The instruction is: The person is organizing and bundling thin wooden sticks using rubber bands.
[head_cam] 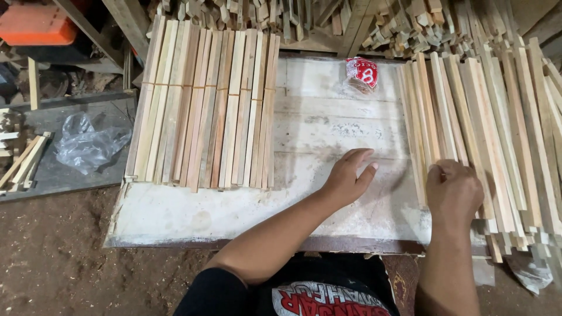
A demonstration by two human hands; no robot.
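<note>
My left hand [349, 175] lies flat on the white worn board [328, 126], fingers apart, holding nothing. My right hand [452, 190] is curled over the near ends of thin wooden slats in the loose pile [497, 123] on the right, fingers closed on the left edge of that pile. On the left of the board lies a tidy row of wooden slats [205, 105], tied across with a thin band near their far ends.
A small clear bag with a red and white label [360, 75] sits at the board's far edge. More slat offcuts [328, 17] are heaped behind. A crumpled plastic bag [88, 143] lies on a grey panel at left. Dirt floor lies below.
</note>
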